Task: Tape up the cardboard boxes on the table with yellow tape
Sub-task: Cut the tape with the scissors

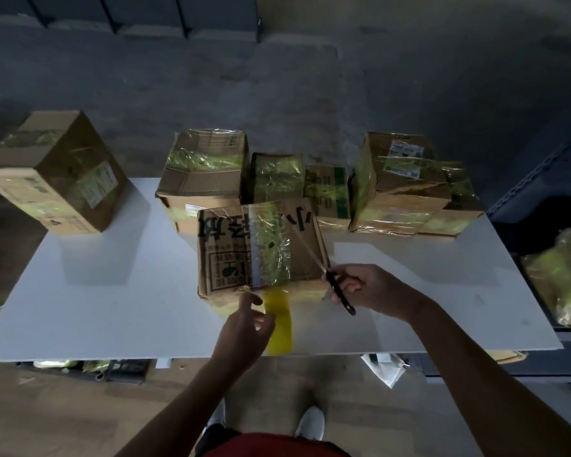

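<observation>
A cardboard box with black printed characters lies in the middle of the white table. A band of yellow tape runs over its top. A loose strip of the yellow tape hangs from its near edge toward me. My left hand is beside that strip with fingers loosely curled, touching its left edge. My right hand grips a knife with a black handle, its thin blade lying over the box's right corner.
Several taped cardboard boxes stand along the far side of the table: one at the left, three in the middle, a larger one at the right. A dark shelf stands to the right. My shoes show below the table's edge.
</observation>
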### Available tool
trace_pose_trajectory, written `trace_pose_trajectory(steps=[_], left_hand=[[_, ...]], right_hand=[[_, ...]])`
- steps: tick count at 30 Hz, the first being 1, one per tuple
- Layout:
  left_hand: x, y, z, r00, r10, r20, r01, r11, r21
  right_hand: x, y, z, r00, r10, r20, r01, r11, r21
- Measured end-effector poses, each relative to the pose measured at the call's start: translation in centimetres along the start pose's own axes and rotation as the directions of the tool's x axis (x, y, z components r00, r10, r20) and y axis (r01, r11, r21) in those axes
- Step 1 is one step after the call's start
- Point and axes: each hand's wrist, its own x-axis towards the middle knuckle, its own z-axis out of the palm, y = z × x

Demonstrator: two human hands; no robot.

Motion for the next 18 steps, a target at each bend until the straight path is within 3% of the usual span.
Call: trace_pose_trajectory(steps=[5,11,18], left_hand=[[0.9,0.7,0.1,0.993,-0.097,0.061,0.107,0.976,-0.190],[0.7,0.8,0.2,0.964,-0.190,0.185,0.227,0.952,-0.205],[1.1,0.8,-0.9,0.909,-0.268,0.319,0.347,0.911,-0.222]], right_hand=[[0.5,-1.5,-0.2,0.980,0.102,0.170,-0.067,0.978,-0.198],[0.9,-2.3,-1.7,0.954,0.178,0.243,-0.025,0.851,-0.525],[1.2,-2.6,-3.1,0.924,0.283,0.257,-0.039,0.739,-0.672]])
